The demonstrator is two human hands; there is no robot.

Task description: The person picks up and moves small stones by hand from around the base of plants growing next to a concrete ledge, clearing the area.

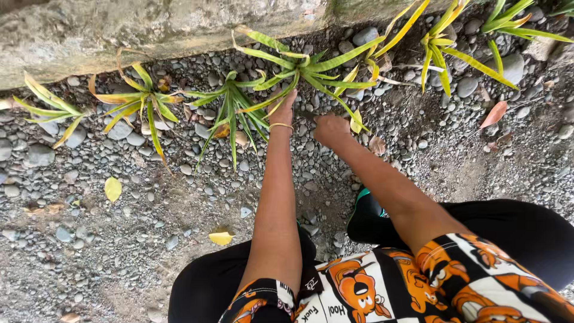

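Note:
A row of small plants with long green and yellow striped leaves grows in gravel along the foot of a stone wall (149,27). My left hand (283,109), with a thin gold bangle at the wrist, reaches into the leaves of the middle plant (297,70); its fingers are hidden among them. My right hand (330,128) is curled into a fist on the pebbles just right of that plant's base. Whether it holds anything is hidden.
More plants stand to the left (142,101) (232,104) and right (439,45). Grey pebbles and bare dirt (89,239) cover the ground, with fallen yellow leaves (113,189) (220,238). My knees in black trousers are at the bottom.

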